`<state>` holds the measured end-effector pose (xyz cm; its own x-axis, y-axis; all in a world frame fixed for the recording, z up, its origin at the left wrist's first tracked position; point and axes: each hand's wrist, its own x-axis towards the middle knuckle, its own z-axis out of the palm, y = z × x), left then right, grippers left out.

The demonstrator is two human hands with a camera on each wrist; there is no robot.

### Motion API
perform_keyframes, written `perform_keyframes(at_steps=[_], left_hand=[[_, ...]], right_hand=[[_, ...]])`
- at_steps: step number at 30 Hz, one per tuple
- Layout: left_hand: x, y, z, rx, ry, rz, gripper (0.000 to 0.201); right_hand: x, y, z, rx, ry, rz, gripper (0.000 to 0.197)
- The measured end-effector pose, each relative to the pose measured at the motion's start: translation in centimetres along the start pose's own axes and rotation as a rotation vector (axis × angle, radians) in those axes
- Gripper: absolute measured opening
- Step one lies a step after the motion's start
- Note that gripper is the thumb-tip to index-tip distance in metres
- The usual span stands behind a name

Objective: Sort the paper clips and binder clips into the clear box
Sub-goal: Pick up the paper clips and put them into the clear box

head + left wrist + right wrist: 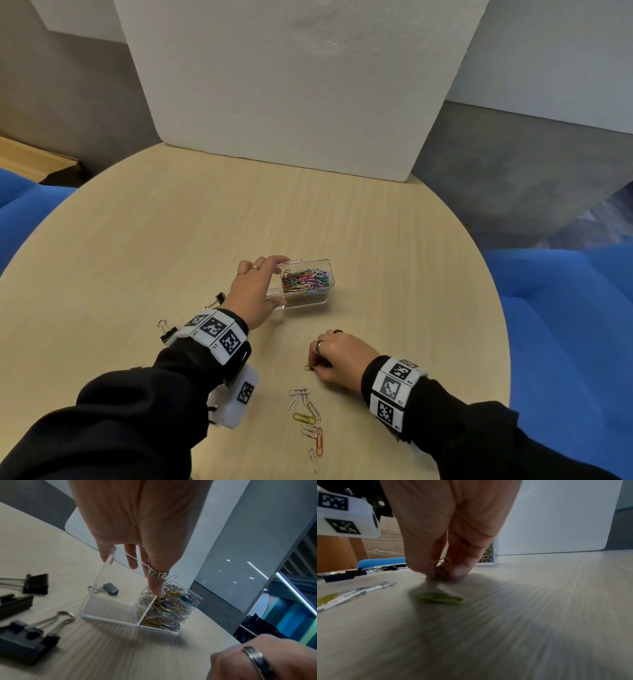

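The clear box (310, 303) (109, 609) stands mid-table with two compartments. Its right one is heaped with coloured paper clips (306, 279) (169, 607); the left one looks empty. My left hand (281, 281) (133, 574) grips the box's left end, thumb on the near wall and fingers on the far wall. Nearer me, my right hand (313, 366) (441, 573) pinches a few paper clips against the table. A green clip (439, 599) lies flat under its palm. Several loose paper clips (308, 418) lie below that hand. Black binder clips (215, 301) (25, 641) sit left of the box.
A white foam board (291, 85) stands upright at the table's far edge. The round wooden table (171, 222) drops off to blue seats (565, 325) on both sides. One small binder clip (109, 588) shows through the box's clear wall.
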<state>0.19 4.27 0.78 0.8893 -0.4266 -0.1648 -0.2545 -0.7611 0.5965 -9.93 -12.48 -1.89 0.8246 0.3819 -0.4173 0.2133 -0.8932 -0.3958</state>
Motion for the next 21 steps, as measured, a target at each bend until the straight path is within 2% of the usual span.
perform_keyframes(at_steps=[13,21], left_hand=[[0.1,-0.1,0.1,-0.011,0.009,0.006,0.068],[0.1,-0.2,0.1,-0.016,0.010,0.010,0.067]], right_hand=[[0.1,-0.1,-0.3,-0.009,0.100,0.035,0.023],[-0.2,-0.3,-1.3,0.108,0.204,0.095,0.021]])
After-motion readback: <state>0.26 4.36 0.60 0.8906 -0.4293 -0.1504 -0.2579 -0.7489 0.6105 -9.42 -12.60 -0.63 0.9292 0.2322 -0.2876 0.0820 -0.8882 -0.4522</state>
